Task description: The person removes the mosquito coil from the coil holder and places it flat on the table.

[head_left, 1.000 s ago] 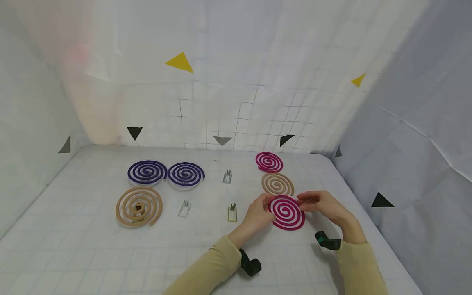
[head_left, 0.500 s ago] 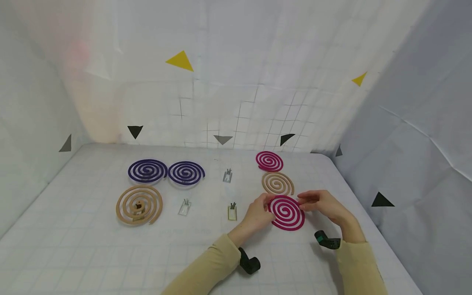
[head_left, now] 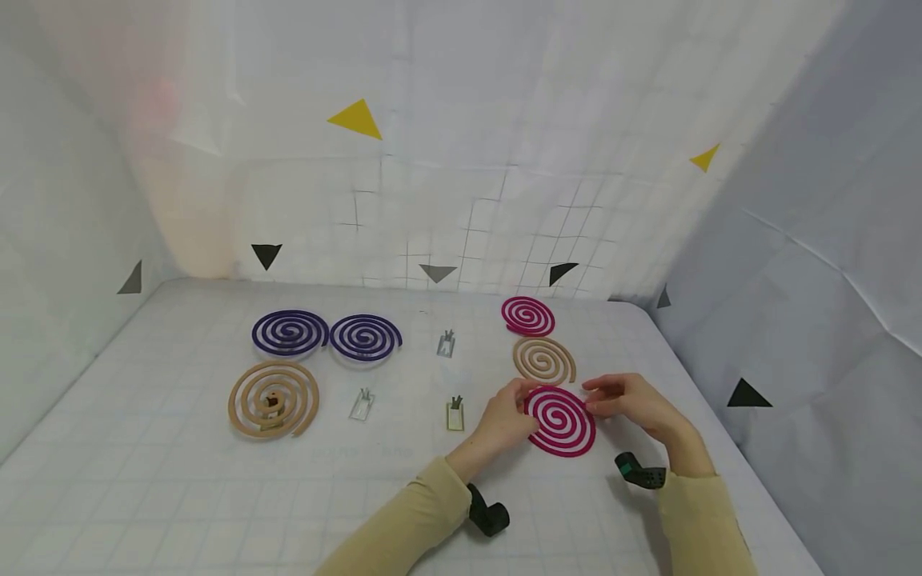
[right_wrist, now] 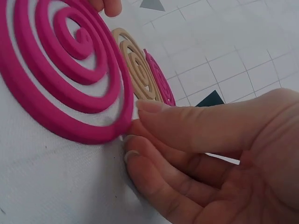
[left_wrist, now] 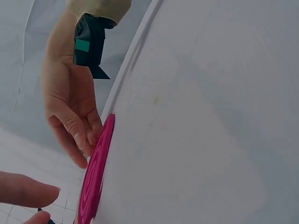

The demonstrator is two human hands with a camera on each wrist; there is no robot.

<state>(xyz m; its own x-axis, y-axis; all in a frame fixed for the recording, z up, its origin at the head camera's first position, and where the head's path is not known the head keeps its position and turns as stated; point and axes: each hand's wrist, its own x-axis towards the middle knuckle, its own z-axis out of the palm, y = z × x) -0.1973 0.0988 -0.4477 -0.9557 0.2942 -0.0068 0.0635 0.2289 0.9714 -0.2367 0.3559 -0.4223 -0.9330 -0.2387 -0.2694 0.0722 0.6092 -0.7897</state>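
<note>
A pink mosquito coil [head_left: 559, 421] sits low over the table between my two hands, its far edge tilted up. My left hand [head_left: 507, 418] pinches its left edge, thumb in front and fingers along the far side. At the coil's upper right rim, my right hand [head_left: 625, 398] has it between thumb [right_wrist: 163, 121] and curled fingers [right_wrist: 154, 179]. The left wrist view shows the coil almost edge-on, close to the table. Just beyond it lie a tan coil [head_left: 543, 360] and another pink coil [head_left: 528, 317].
Several small metal stands [head_left: 454, 415] lie left of my left hand. Farther left are two purple coils [head_left: 290, 333] and a tan coil [head_left: 274, 399] with a stand showing beneath. White sheeting [head_left: 814, 264] walls the table in at the back and sides.
The pink coil between my hands has shifted slightly toward me and tilted a little more. Both hands stay nearly in place.
</note>
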